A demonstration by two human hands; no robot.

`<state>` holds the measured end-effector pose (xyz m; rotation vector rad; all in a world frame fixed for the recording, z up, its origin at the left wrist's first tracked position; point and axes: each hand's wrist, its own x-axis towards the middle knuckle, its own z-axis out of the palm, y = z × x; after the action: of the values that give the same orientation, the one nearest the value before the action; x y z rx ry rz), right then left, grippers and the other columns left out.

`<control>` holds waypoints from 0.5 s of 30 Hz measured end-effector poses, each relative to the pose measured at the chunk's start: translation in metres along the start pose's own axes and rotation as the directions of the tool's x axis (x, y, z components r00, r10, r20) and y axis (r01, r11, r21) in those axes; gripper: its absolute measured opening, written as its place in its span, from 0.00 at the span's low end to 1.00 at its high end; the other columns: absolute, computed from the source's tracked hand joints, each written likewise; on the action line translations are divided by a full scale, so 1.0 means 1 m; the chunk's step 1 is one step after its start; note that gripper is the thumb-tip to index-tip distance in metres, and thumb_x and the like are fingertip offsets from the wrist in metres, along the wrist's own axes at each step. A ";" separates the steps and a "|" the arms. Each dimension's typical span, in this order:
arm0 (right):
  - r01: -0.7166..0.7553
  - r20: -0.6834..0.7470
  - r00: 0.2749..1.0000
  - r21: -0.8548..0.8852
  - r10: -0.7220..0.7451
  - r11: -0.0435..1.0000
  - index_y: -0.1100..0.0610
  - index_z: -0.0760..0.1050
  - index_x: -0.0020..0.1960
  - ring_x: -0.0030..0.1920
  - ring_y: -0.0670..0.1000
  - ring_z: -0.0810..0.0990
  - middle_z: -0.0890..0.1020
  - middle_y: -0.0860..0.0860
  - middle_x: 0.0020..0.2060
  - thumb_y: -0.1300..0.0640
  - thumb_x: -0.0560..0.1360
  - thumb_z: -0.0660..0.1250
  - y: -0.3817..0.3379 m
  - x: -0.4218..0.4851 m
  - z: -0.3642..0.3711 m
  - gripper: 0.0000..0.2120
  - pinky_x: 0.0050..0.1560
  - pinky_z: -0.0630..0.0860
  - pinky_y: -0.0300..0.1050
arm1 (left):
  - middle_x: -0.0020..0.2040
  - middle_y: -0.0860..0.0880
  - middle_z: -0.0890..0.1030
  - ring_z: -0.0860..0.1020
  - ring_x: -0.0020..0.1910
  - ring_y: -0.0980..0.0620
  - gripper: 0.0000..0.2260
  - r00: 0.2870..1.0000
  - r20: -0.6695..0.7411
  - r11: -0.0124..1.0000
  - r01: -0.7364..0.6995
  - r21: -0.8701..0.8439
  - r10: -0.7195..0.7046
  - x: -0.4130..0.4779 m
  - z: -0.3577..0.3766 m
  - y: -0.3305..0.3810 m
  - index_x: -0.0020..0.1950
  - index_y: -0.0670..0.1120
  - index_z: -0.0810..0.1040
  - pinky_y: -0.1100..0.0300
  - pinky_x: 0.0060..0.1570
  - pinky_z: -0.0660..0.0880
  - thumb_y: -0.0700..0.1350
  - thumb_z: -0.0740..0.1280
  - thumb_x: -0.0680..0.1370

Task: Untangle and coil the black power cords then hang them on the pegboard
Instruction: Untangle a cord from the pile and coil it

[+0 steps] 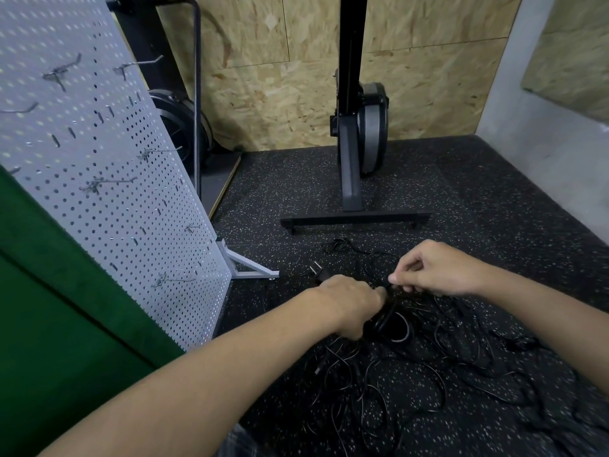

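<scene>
A tangle of thin black power cords [428, 367] lies spread over the speckled black floor mat. My left hand [349, 305] grips a bundle of coiled loops [393, 324] with a two-pin plug [318, 270] sticking out behind its knuckles. My right hand [435, 270] pinches a strand of the same cord right next to the left hand's fingers. The grey pegboard [108, 179] stands tilted at the left, with several bare metal hooks [174, 279].
A black exercise machine [356, 159] with a T-shaped base stands ahead against the chipboard wall. A green panel [49, 308] is beside the pegboard at the lower left. The pegboard's grey foot [244, 265] juts onto the mat. Weight plates on a rack sit behind the board.
</scene>
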<state>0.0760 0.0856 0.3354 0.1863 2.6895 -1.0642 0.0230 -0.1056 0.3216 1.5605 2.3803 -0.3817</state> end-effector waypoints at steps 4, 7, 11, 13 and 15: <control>-0.050 -0.084 0.995 -0.040 0.046 0.998 0.50 0.86 0.38 0.31 0.47 0.76 0.87 0.52 0.36 0.46 0.77 0.74 -0.001 0.002 0.005 0.12 0.33 0.71 0.42 | 0.56 0.41 0.80 0.80 0.55 0.39 0.38 0.999 0.016 0.994 0.052 -0.099 -0.050 -0.001 0.001 0.007 0.77 0.39 0.56 0.50 0.49 0.75 0.49 0.75 0.77; -0.045 -0.181 0.983 -0.027 0.039 0.999 0.48 0.86 0.38 0.35 0.44 0.82 0.86 0.44 0.34 0.47 0.77 0.75 -0.003 -0.001 0.001 0.11 0.39 0.76 0.40 | 0.55 0.41 0.79 0.80 0.56 0.40 0.45 0.993 -0.014 0.976 0.110 -0.188 -0.114 -0.002 -0.003 0.000 0.78 0.39 0.52 0.49 0.53 0.77 0.51 0.78 0.75; 0.051 -0.272 0.959 -0.093 -0.075 0.994 0.46 0.86 0.40 0.40 0.38 0.83 0.85 0.40 0.34 0.48 0.77 0.75 -0.020 -0.008 0.010 0.08 0.49 0.80 0.40 | 0.54 0.42 0.78 0.80 0.57 0.39 0.41 0.980 -0.026 0.944 0.182 -0.275 -0.196 0.002 -0.002 -0.002 0.73 0.39 0.59 0.51 0.51 0.76 0.52 0.80 0.72; 0.084 -0.274 0.953 -0.163 -0.127 0.983 0.46 0.87 0.41 0.40 0.39 0.83 0.85 0.41 0.35 0.49 0.78 0.75 -0.028 -0.010 0.015 0.07 0.47 0.81 0.43 | 0.58 0.42 0.79 0.80 0.59 0.40 0.41 0.975 -0.001 0.938 0.214 -0.275 -0.222 0.006 0.002 0.002 0.75 0.39 0.60 0.52 0.52 0.76 0.53 0.79 0.72; 0.087 -0.297 0.945 -0.187 -0.141 0.979 0.47 0.87 0.41 0.39 0.41 0.82 0.85 0.43 0.35 0.50 0.78 0.75 -0.036 -0.013 0.016 0.07 0.45 0.82 0.45 | 0.55 0.44 0.79 0.80 0.58 0.40 0.40 0.964 0.017 0.916 0.257 -0.308 -0.265 0.013 0.007 0.003 0.77 0.40 0.60 0.52 0.51 0.76 0.51 0.78 0.74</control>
<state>0.0839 0.0480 0.3518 0.1799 3.0914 -0.8900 0.0209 -0.0959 0.3104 1.1206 2.5267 -0.0346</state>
